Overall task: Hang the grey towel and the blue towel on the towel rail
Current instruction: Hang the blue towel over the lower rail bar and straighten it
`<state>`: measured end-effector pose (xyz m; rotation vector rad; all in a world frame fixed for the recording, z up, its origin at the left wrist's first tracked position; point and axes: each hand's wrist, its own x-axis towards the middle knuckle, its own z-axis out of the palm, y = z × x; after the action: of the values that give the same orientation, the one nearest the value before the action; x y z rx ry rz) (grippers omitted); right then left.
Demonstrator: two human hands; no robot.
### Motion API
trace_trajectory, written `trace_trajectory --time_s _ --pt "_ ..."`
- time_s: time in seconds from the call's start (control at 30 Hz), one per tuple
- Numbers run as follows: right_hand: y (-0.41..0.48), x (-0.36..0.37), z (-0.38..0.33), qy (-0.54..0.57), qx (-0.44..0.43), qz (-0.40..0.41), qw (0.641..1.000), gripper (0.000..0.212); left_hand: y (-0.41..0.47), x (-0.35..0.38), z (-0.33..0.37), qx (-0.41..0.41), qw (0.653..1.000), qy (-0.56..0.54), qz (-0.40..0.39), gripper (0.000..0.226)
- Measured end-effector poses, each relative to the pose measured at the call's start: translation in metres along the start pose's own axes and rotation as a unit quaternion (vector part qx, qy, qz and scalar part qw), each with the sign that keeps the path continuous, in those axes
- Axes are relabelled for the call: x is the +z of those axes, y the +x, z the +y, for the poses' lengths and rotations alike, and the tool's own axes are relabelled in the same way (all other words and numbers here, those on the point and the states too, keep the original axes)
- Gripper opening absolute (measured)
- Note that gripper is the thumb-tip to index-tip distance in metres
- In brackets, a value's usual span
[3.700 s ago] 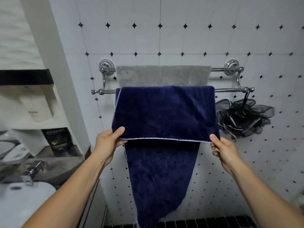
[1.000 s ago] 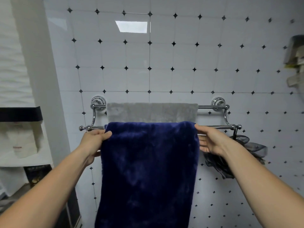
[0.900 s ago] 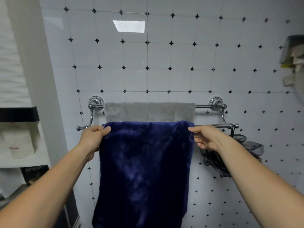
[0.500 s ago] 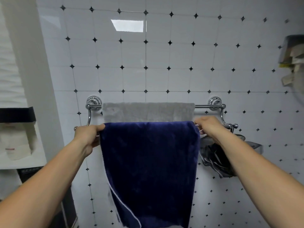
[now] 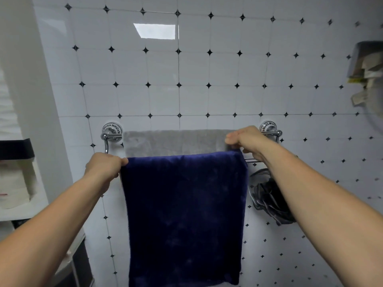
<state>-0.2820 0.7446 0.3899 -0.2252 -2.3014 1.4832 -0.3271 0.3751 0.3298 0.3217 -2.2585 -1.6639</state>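
We see left hand (image 5: 103,168) at left, fingers curled, gripping top left corner of blue towel (image 5: 184,214). Blue towel draped over front bar of towel rail (image 5: 112,136), hanging flat. Behind and above it, grey towel (image 5: 176,142) over back bar, near tiled wall. Right hand (image 5: 247,141) curled round grey towel's top right corner. Under rail's right end we note dark mesh sponge (image 5: 269,195), partly behind right forearm.
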Motion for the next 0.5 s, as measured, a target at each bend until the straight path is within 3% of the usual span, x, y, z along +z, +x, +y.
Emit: trace_trajectory --time_s 0.07,0.13,0.23,0.5 --pt "0.0 -0.002 0.003 -0.039 -0.042 -0.008 0.998 0.018 0.006 -0.003 -0.003 0.005 1.0 0.013 0.004 0.025" --pt "0.002 -0.013 0.014 -0.145 -0.058 0.021 0.987 0.025 0.01 -0.005 -0.004 0.001 1.0 0.012 0.002 0.023" --pt "-0.002 -0.022 0.033 -0.265 -0.024 -0.041 0.963 0.018 0.009 -0.006 -0.004 -0.008 1.0 0.0 -0.013 0.023" --pt "-0.008 -0.001 0.035 -0.258 -0.107 -0.037 0.959 0.015 0.006 -0.001 -0.005 -0.005 1.0 0.001 -0.009 0.022"
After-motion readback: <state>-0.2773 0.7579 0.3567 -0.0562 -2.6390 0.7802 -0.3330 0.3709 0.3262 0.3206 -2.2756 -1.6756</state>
